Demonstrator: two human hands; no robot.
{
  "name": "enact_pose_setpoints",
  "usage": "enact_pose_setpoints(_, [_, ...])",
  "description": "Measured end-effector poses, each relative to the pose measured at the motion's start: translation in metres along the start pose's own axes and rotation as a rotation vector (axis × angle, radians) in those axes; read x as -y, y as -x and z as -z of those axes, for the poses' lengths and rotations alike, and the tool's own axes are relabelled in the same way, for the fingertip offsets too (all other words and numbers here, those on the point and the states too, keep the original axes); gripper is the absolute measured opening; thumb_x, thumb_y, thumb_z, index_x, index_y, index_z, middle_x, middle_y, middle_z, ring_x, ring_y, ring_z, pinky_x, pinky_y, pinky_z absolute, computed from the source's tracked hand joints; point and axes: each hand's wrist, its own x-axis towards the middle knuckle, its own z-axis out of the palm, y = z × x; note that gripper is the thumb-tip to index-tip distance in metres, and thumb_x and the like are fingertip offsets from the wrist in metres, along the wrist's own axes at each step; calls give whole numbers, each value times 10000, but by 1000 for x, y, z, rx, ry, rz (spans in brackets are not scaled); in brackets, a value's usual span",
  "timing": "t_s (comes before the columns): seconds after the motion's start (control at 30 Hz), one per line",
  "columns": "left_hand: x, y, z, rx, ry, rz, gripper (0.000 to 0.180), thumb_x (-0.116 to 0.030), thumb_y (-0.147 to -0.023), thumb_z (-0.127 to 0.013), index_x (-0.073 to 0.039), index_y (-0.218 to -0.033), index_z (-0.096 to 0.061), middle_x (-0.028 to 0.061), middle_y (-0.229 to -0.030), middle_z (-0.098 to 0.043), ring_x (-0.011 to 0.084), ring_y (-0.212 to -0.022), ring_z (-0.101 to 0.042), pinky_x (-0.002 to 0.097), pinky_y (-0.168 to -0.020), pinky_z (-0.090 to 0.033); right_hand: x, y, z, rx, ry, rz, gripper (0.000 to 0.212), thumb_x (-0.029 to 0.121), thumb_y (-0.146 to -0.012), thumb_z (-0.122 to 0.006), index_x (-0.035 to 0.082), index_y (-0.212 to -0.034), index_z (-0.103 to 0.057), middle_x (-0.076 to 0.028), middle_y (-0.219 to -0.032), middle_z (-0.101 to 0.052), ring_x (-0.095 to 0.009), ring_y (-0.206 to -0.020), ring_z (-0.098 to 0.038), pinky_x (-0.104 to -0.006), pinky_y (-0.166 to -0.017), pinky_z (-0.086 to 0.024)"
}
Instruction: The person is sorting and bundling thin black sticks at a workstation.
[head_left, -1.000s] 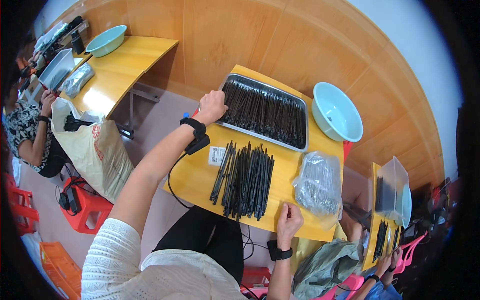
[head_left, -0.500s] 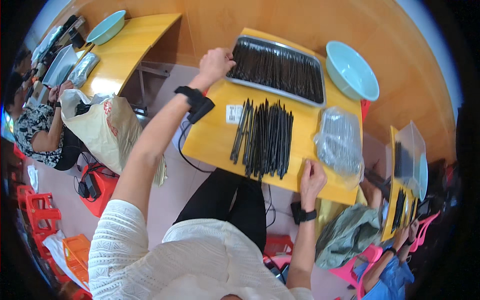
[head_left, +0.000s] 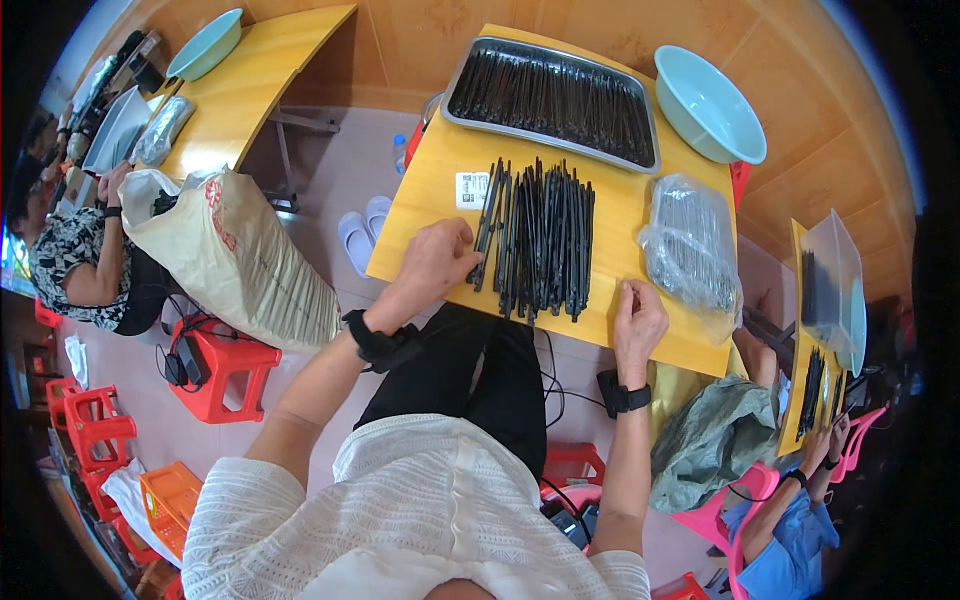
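- I have the left hand over the near left part of the yellow table, fingers bent, fingertips up against the lower end of the leftmost black sticks; whether it grips one or merely touches it, I cannot tell from here.
- I see the right hand at the table's near edge, loosely clenched, thumb against the bent index finger, to the right of the sticks and apart from them.
- The sticks lie in a loose bundle between my two hands, roughly side by side, their lower ends reaching the near edge; a few on the left stand slightly apart from the main group.
- Beyond them I have a metal tray filled with more dark, thin rods.
- Just left of the bundle's upper end I make out a white label lying flat.
- To the right sits a clear plastic bag with contents I cannot make out, near the right hand.
- A light blue basin stands to the right of the tray.
- Each wrist wears a black band, as I see it.
- At my left, a co-worker sits behind a large pale sack.
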Motion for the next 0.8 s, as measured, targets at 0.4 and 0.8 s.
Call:
enact_pose_setpoints(0.4, [-3,7,-18,-174,-108,93,235,-96,-663,-612,9,-862,-545,140,-700,-607,323,-696,-593,404,-625,-451,0,-1,2,-3,-1,13,90,91,-800,-572,5,-783,-593,-124,-686,-560,-261,-561,-536,-350,-535,-417])
enact_pose_setpoints(0.8, [-13,9,-20,-159,-160,123,285,-77,-639,-628,9,-904,-569,141,-679,-609,320,-674,-594,402,-627,-450,-1,0,1,-1,19,5,99,100,-800,-574,4,-793,-598,-124,-676,-556,-261,-561,-536,-348,-534,-416])
